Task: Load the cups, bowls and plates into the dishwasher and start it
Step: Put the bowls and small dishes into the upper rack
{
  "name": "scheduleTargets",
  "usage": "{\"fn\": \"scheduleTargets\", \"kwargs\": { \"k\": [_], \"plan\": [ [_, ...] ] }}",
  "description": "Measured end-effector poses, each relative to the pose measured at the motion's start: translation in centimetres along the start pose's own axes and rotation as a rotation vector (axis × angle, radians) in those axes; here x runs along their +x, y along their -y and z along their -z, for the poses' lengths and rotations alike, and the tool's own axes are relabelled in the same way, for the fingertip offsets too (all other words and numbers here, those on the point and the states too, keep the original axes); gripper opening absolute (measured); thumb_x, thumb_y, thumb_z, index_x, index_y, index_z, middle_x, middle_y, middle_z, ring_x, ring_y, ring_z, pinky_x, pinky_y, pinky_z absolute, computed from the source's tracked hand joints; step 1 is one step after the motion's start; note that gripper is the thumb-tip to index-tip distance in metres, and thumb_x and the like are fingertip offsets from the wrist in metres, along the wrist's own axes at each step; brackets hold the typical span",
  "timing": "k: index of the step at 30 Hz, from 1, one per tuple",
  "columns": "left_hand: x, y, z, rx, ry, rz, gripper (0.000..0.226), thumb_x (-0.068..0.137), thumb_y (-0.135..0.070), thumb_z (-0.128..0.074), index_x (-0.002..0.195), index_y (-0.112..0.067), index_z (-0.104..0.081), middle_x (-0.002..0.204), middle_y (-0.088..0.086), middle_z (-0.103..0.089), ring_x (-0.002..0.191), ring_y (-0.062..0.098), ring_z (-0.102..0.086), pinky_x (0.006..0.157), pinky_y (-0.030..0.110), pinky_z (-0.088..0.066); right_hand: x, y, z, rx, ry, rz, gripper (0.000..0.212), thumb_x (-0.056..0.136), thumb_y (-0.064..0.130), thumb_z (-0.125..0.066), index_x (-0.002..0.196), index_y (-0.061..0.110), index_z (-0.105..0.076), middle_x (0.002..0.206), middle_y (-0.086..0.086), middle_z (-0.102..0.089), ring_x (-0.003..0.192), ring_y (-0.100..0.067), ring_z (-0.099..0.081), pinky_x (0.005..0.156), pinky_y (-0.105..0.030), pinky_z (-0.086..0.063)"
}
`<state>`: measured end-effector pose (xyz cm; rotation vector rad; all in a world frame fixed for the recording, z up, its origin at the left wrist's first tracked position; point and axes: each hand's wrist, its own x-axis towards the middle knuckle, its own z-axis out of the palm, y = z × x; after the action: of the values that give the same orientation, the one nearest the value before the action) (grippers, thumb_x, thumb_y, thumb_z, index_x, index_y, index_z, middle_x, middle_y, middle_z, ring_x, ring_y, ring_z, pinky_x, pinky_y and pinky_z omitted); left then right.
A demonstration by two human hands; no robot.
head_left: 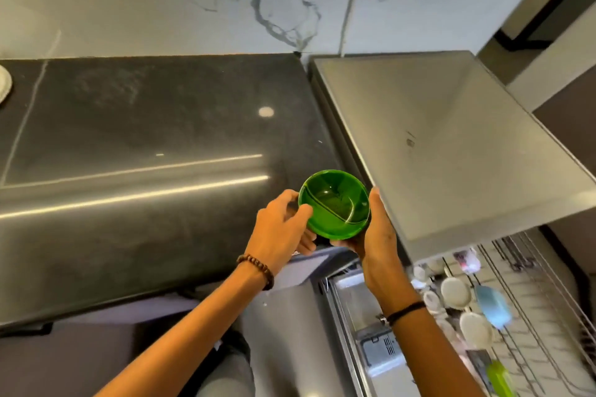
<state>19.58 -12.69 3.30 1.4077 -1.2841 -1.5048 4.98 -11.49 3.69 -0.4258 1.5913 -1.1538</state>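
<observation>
Far L edge of the countertop (pixel 145 138): a white plate (pixel 4 87), mostly out of view, prob. waiting its turn. Over the counter's front R corner, the left hand (pixel 283 226) curls its fingers round the L side of the green bowl (pixel 335 205), w/ the right hand (pixel 377 235) cupping it from the R & underneath, thumb up by the rim. Both hands grasp it; the bowl is roughly upright & seems clear of the surface. Two-handed prob. for a steady carry. R of that is the grey dishwasher top (pixel 451 138). Below it the pulled-out rack (pixel 548 284) holds white dishes (pixel 455 292) & a light-blue piece (pixel 491 303), so the bowl likely goes there.
</observation>
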Motion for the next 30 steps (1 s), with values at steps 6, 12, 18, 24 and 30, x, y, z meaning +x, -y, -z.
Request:
{"fn": "scheduleTargets", "kwargs": {
  "k": [6,12,18,24,30],
  "plan": [
    [-6.1,2.9,-12.9,0.002,0.158,0.042,0.014,0.099,-0.022,-0.051,0.099,-0.01,-0.059,0.065,0.017,-0.068,0.053,0.027,-0.065,0.053,0.034,-0.056,-3.4,-3.3,14.7,0.17,-0.122,-0.032,0.041,0.1,0.053,-0.039,0.107,0.022,-0.065,0.097,-0.01,-0.07,0.074,-0.023,-0.069,0.052,-0.03,-0.054],
    [-9.9,5.7,-24.3,0.049,0.356,0.116,0.024,0.101,-0.029,-0.046,0.109,-0.011,-0.058,0.07,0.019,-0.07,0.059,0.028,-0.067,0.055,0.034,-0.058,-5.0,-6.8,27.4,0.283,-0.18,-0.054,0.051,0.1,0.053,-0.038,0.119,0.015,-0.066,0.107,-0.016,-0.072,0.08,-0.027,-0.067,0.047,-0.027,-0.051],
    [-9.7,9.3,-32.7,0.168,0.534,0.155,0.021,0.102,-0.026,-0.044,0.111,-0.01,-0.054,0.07,0.02,-0.069,0.052,0.027,-0.064,0.048,0.03,-0.055,-4.4,-11.1,36.6,0.476,-0.204,-0.149,0.048,0.098,0.056,-0.039,0.12,0.024,-0.066,0.111,-0.008,-0.074,0.094,-0.029,-0.071,0.066,-0.037,-0.055],
    [-8.1,12.2,-39.5,0.208,0.671,0.208,0.022,0.1,-0.025,-0.049,0.103,-0.004,-0.055,0.068,0.018,-0.067,0.049,0.024,-0.062,0.045,0.028,-0.054,-2.6,-14.2,43.8,0.669,-0.142,-0.218,0.05,0.094,0.056,-0.044,0.118,0.021,-0.07,0.123,-0.016,-0.067,0.102,-0.034,-0.066,0.078,-0.042,-0.053],
    [-5.6,14.6,-45.0,0.308,0.746,0.228,0.029,0.098,-0.029,-0.053,0.097,-0.001,-0.059,0.069,0.016,-0.069,0.052,0.023,-0.064,0.052,0.032,-0.058,-0.2,-16.0,49.0,0.791,-0.076,-0.257,0.057,0.094,0.061,-0.045,0.124,0.019,-0.068,0.134,-0.019,-0.06,0.119,-0.04,-0.058,0.098,-0.048,-0.048]
  ]
}}
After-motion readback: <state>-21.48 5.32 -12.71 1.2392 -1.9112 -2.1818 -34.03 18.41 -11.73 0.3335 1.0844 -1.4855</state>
